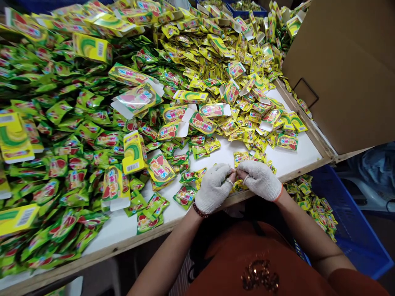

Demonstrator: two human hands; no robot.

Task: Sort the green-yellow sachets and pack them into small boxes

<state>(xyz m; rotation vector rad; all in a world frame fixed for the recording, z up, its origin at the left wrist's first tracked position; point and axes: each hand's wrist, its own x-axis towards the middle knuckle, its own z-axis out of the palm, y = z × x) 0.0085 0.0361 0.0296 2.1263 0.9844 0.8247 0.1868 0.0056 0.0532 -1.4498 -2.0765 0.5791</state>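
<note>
The left hand [214, 188] and the right hand [261, 180] are held fingertip to fingertip over the near edge of the table [304, 156], fingers curled; whether anything is gripped between them cannot be told. Yellow packets [242, 157] are found just beyond and beneath them, and green packets [185, 195] are spread just beside the left hand. With both hands placed so close to the wooden rim [115, 248], a packet could be nudged over it by a wrist or forearm. The green packets, heaped at the left, might slide and be mixed with the yellow ones where the two meet. The cartons [161, 168] strewn on top could be crushed, or their flaps bent, if leaned upon. The packets are pillow-shaped, made of glossy, crinkled film; the cartons are flat, oblong, made of smooth printed card. White knitted gloves [265, 183] are worn, some fingertips left bare.
</note>
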